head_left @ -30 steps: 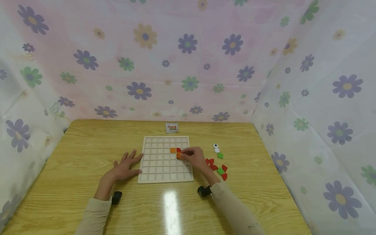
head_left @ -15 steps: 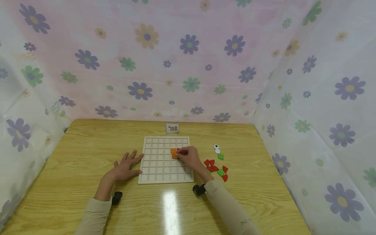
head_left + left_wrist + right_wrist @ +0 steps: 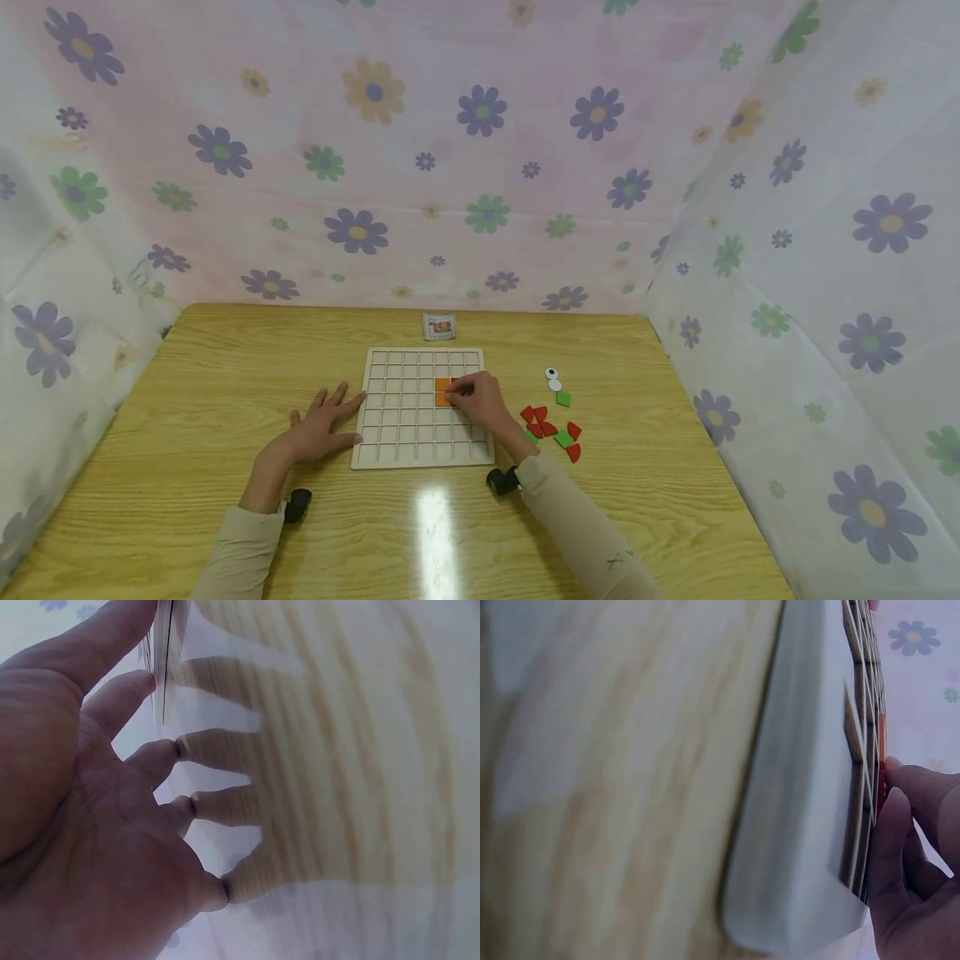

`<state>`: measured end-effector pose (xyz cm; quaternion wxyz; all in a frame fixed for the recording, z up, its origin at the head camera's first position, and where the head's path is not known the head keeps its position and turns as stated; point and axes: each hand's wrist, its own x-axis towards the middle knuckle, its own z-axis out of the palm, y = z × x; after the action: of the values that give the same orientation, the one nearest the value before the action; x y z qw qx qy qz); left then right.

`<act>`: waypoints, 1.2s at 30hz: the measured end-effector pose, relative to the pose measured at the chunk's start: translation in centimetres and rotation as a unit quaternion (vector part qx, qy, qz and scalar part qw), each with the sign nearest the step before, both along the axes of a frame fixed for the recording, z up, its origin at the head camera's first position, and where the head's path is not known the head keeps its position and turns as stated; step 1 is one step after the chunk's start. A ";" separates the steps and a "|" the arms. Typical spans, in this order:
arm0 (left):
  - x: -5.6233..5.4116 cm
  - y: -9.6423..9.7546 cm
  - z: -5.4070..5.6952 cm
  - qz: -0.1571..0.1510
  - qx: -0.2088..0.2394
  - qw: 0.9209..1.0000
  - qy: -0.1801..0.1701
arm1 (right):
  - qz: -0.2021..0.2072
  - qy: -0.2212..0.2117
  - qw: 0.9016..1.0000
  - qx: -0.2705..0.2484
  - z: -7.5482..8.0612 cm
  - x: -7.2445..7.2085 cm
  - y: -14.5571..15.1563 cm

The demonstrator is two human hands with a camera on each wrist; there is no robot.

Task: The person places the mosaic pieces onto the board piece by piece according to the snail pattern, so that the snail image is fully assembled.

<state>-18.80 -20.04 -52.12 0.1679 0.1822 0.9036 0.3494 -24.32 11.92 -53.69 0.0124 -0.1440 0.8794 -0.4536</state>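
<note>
Pale sheeting (image 3: 405, 183) printed with purple, green and yellow flowers is hung behind and on both sides of a wood-grain surface (image 3: 225, 350). Near the middle, a pale wooden grid board (image 3: 387, 433) is laid flat, with a small picture card (image 3: 439, 327) placed just beyond its far edge. On the board, right of centre, an upper orange square (image 3: 441, 384) is set directly beyond a lower orange square (image 3: 440, 399), which is pinched at its right side between the thumb and fingertips of the right hand (image 3: 482, 406); a red piece (image 3: 453, 381) beside them is partly hidden. The left hand (image 3: 311, 435) is spread, its fingers rested on the surface and against the board's left edge. To the board's right, red pieces (image 3: 541, 413), green pieces (image 3: 563, 399) and white discs (image 3: 555, 385) are scattered.
</note>
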 end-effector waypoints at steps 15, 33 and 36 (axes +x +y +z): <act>0.1 0.0 0.3 0.001 0.005 1.000 -0.001 | 0.011 -0.013 1.000 -0.010 1.0 0.2 -0.1; 0.3 0.1 0.2 -0.001 0.017 1.000 -0.006 | -0.052 0.000 0.997 -0.057 1.7 3.0 7.4; 0.3 0.1 0.2 0.000 0.018 1.000 -0.005 | -0.072 -0.007 0.996 -0.047 1.3 3.5 8.8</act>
<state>-18.50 -19.96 -51.91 0.1691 0.1830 0.8964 0.3665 -20.79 20.72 -52.34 -0.0214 -0.0776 0.8649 -0.4954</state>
